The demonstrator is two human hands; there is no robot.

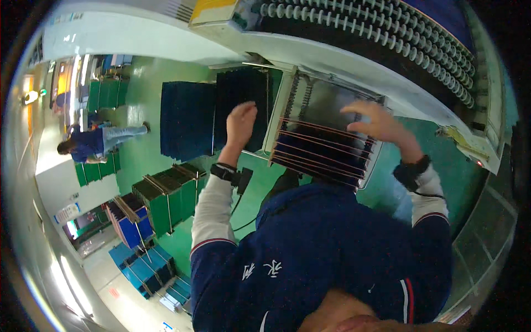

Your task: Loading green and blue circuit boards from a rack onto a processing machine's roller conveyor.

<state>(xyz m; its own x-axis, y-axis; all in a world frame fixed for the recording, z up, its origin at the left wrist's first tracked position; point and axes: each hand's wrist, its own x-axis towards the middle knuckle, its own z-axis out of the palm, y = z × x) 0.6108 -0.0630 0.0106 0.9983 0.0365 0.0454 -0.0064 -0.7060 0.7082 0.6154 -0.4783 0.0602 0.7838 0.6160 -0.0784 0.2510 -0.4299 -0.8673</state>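
Note:
In front of me stands a slotted rack (282, 110) with pale side rails and coil-like strips inside. Several dark panels with thin copper-coloured edges (323, 145) stand in its near part. My left hand (241, 124) is raised left of the rack, over a dark upright panel stack (235, 91); its fingers are curled loosely together, with nothing visible in them. Above the rack's right side is my right hand (377, 123), thumb and fingers apart, holding nothing. Both wrists wear black bands, and a small black box (243, 180) with a cable sits on the left one.
A machine with rows of pale ringed rollers (376, 33) spans the far side. A dark blue panel stack (187, 119) stands left, with green (171, 202), blue (133, 224) and teal (144, 268) panel stacks nearer. Another person (102, 141) is farther left on the green floor.

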